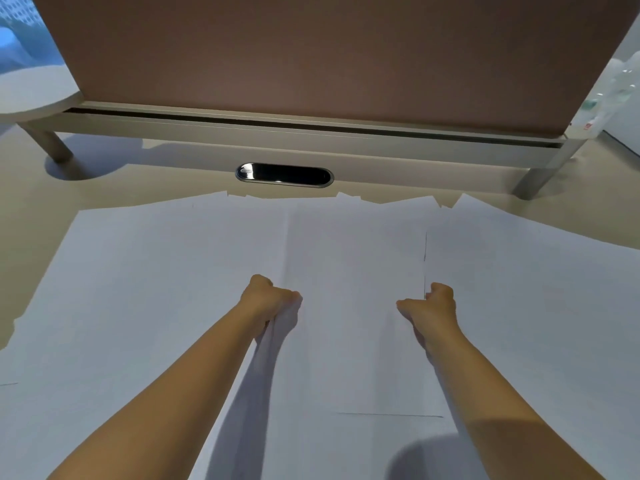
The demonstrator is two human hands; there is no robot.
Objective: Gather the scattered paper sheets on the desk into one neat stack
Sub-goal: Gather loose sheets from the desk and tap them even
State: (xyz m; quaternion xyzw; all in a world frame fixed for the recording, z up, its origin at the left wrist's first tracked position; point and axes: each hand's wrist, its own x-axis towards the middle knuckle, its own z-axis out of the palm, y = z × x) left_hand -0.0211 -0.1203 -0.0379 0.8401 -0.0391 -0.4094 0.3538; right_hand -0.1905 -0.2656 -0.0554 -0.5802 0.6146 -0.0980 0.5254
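Both hands were curled into fists on the paper sheets (346,244), left hand (273,299) and right hand (433,303) side by side, with more paper spread past each.

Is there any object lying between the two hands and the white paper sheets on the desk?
Nothing visible: the left hand and right hand already rest on the white paper sheets, fingers curled at sheet edges.

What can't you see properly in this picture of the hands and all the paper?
Head view:
- Count of white paper sheets: overlaps hide edges, and the frame crops them.
- Left hand and right hand fingertips: curled under, so grip unclear.
- Clear plastic items, far right: blurred, cropped.
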